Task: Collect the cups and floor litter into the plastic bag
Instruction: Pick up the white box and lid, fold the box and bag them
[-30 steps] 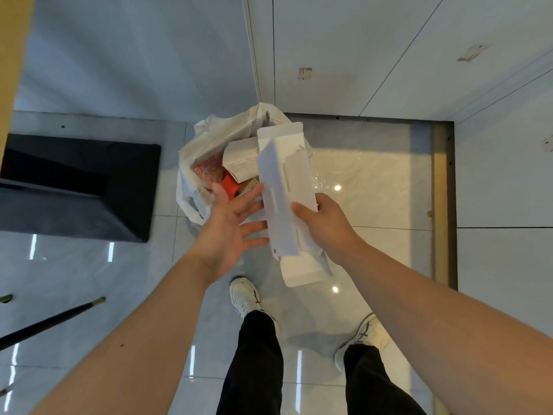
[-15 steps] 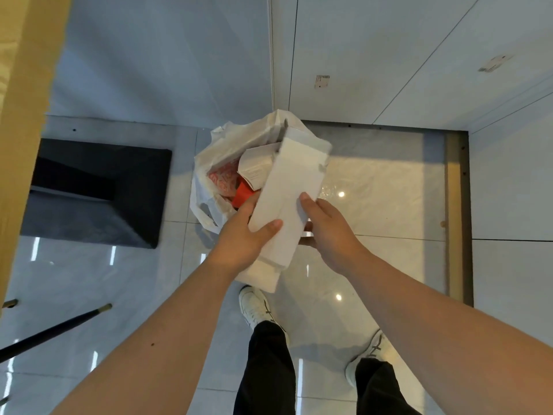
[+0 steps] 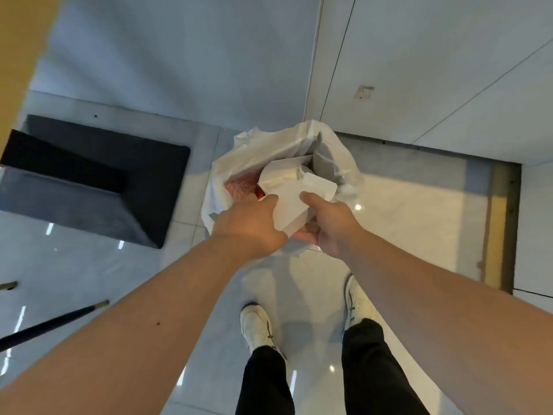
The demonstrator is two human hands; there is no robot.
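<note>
White carton — now clasped by both left hand and right hand, lowered from upright into plastic bag mouth ahead — deposit nearly complete.

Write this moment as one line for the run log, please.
phase: bagging | left hand: gripping white carton | right hand: gripping white carton | carton: at mouth of plastic bag | bag: on floor

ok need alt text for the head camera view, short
Seen from above, both hands, left hand and right hand, grip a white carton over an open white plastic bag of litter on a glossy tiled floor. The person's white shoes show below; a dark mat lies at left.
</note>
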